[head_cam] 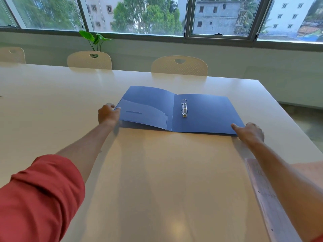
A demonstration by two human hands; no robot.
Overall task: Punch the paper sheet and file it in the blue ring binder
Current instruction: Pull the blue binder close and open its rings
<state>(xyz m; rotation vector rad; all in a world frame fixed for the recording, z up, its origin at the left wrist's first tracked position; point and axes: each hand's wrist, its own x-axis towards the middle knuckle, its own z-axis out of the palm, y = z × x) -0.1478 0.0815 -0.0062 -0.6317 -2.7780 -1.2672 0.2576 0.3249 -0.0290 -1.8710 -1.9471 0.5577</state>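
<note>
The blue ring binder [206, 114] lies open and flat on the white table [157, 172], its metal ring mechanism [184, 108] just right of the spine. My left hand [108, 114] grips the outer edge of the left cover, which is slightly raised off the table. My right hand [249, 131] rests at the near right corner of the right cover, thumb on it. A paper sheet [265, 194] with punched holes along its edge lies near the table's right side, partly hidden under my right forearm.
Cream chairs [180, 66] stand along the table's far side, with a potted plant [94, 40] behind them under the windows. The table's right edge [297, 130] runs close to my right hand. No hole punch is in view.
</note>
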